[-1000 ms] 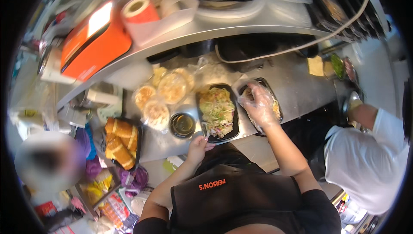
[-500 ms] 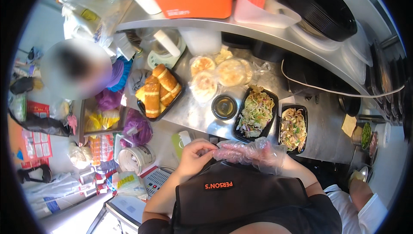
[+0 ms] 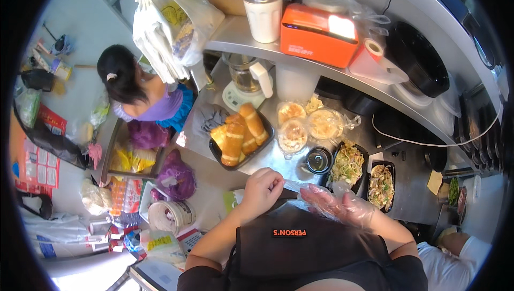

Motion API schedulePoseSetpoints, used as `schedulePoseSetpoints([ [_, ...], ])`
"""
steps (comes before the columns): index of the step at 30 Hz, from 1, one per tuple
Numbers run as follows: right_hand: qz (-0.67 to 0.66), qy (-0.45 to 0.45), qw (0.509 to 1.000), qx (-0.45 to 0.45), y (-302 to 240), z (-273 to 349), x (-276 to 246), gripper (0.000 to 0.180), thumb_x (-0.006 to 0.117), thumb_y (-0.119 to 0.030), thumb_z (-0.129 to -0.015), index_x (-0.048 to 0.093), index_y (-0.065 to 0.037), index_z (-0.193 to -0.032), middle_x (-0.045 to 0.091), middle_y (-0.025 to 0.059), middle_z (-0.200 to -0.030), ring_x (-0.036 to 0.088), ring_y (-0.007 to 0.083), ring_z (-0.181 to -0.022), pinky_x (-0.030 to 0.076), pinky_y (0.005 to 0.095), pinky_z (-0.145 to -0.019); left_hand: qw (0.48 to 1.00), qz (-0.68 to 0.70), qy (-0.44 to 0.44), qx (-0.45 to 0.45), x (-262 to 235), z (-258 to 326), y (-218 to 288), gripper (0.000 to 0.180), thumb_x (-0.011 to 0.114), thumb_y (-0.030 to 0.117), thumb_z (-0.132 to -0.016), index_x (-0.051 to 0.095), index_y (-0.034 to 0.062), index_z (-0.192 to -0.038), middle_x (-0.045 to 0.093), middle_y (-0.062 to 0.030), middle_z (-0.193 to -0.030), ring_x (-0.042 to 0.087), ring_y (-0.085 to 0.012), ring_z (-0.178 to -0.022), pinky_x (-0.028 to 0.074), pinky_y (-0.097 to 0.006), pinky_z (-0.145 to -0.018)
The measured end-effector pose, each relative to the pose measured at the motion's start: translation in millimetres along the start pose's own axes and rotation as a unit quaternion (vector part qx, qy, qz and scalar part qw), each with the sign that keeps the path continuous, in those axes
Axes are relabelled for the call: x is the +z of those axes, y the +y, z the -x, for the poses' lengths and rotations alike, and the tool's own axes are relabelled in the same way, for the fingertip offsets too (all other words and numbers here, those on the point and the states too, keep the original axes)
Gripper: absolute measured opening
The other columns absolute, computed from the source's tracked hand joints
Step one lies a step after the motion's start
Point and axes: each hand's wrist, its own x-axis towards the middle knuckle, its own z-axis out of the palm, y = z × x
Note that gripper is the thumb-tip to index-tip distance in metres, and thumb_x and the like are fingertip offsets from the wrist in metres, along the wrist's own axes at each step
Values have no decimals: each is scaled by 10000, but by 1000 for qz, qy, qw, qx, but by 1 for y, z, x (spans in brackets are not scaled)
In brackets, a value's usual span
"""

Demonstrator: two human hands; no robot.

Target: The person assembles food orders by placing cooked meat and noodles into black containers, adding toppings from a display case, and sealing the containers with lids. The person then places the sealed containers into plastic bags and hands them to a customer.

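Observation:
My left hand (image 3: 261, 190) is bare and closed in a pinch on the loose end of a clear plastic glove (image 3: 293, 185). That glove covers my right hand (image 3: 337, 205), whose fingers are stretched out toward the left with nothing held in them. Just beyond the hands, a small round black bowl of dark liquid (image 3: 317, 160) stands on the steel counter. Right of it sits a black tray of noodles with shredded vegetables (image 3: 347, 168). Farther right is a second black tray of noodles (image 3: 381, 186).
Left on the counter, a black tray holds golden bread rolls (image 3: 234, 140). Bagged round flatbreads (image 3: 293, 133) lie behind the bowl. A glass kettle (image 3: 243, 74) stands farther back. Overhead, a shelf carries an orange box (image 3: 318, 36) and a white cup (image 3: 263, 18). Another person (image 3: 152, 90) is at left.
My left hand has pulled the glove's end outward, and my right fingers have straightened. The whole view has shifted, bringing more of the shelf and the person at left into sight.

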Motion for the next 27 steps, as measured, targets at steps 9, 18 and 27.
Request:
schedulePoseSetpoints([
  [9, 302, 14, 948, -103, 27, -17, 18, 604, 430, -284, -948, 151, -155, -1468, 75, 107, -1531, 71, 255, -1412, 80, 433, -1124, 996, 10, 87, -8, -42, -75, -68, 56, 650, 48, -738, 596, 33, -738, 542, -83, -668, 535, -229, -621, 415, -343, -568],
  [18, -83, 176, 909, -370, -79, -44, -33, 467, 357, -333, -965, 346, -25, -1315, 382, 227, -1370, 376, 373, -1273, 342, 498, -1029, 995, 98, -14, -26, -2, -130, -70, 621, 664, 52, -778, 392, 12, -1335, 476, -168, -1238, 538, -210, -1030, 504, -275, -762],
  [27, -129, 559, 687, -445, -151, -73, -157, 337, 347, -264, -978, 466, 9, -1134, 579, 104, -881, 576, 230, -772, 490, 399, -709, 909, -165, -374, 83, 107, -98, -49, 973, 819, 271, -568, 311, 34, -1363, 389, -213, -1302, 427, -360, -1172, 432, -409, -937],
])
